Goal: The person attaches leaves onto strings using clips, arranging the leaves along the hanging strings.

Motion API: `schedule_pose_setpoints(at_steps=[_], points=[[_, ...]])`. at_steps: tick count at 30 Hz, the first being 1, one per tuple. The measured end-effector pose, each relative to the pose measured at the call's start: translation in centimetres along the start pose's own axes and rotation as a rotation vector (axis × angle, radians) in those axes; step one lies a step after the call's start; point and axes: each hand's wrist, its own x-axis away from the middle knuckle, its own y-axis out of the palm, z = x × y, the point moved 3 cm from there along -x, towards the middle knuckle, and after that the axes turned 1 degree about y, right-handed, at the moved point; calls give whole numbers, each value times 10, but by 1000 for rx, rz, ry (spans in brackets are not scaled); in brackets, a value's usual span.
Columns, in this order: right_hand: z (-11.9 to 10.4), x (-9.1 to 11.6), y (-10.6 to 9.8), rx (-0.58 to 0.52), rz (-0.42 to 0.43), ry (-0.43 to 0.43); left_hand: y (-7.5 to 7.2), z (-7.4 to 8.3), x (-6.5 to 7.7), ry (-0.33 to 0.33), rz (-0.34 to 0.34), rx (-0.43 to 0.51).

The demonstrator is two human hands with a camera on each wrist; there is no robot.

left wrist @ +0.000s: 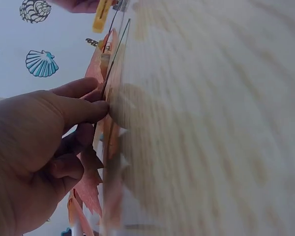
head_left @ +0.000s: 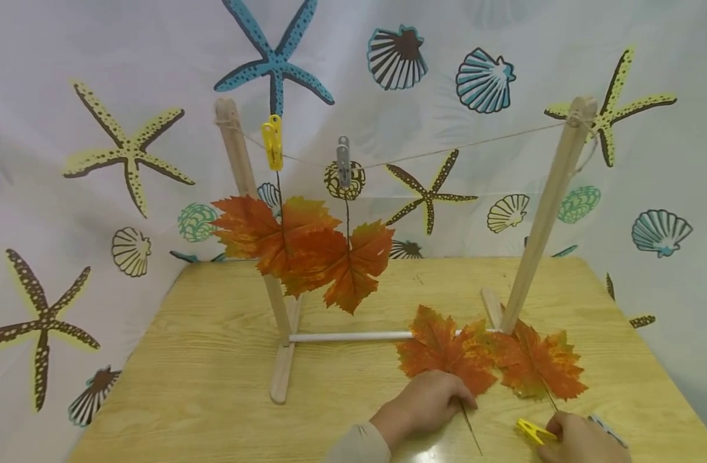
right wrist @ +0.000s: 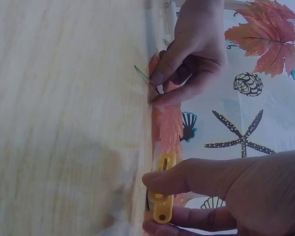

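Orange-red and thin, with jagged edges, the artificial maple leaf (head_left: 446,344) lies on the wood-grain tabletop (head_left: 202,373), in front of the white crossbar (head_left: 353,336) of the wooden stand. The left hand (head_left: 425,400) pinches its wiry stem (head_left: 471,429) between thumb and fingers close below the blade, the free end jutting toward the person. Well apart from it, the right hand (head_left: 587,440) grips a yellow clothespin (right wrist: 163,200) with thumb and fingers on its sides; a gray clothespin (head_left: 609,431) lies just beside that hand. A second maple leaf (head_left: 541,366) rests to the right, its blade meeting the first one's edge. Judging by looks, each leaf should be very light, the blade soft and apt to crease or fray at its points, the stem stiffer but bendable and slim enough to roll between fingertips. The stem just under the blade therefore seems the best hold, leaving its end free. The clothespin looks like smooth, rather slippery plastic, best squeezed at its handle ends. Two more leaves hang by their stems from the twine (head_left: 463,146), which sags only modestly, in keeping with a light load.
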Motion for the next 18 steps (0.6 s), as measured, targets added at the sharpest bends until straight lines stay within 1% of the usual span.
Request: schedule_pose_setpoints(at_steps=[3, 5, 7, 8, 11, 14, 18], points=[[-3, -1, -3, -16, 35, -42, -1, 3, 2, 47, 8, -127], [-5, -1, -5, -28, 46, -79, -1, 5, 2, 64, 7, -194], [-5, -2, -7, -45, 41, -103, 1, 6, 2, 74, 4, -228], [-4, -2, -8, -57, 36, -107, 1, 6, 2, 78, 1, -238], [-4, -3, -10, -121, 32, -104, 2, 6, 1, 91, 2, -228], [-5, -1, -10, -206, 61, -108, 2, 5, 1, 99, 14, -219], [-7, 1, -9, -350, 96, -104, -2, 5, 2, 109, 43, -219]])
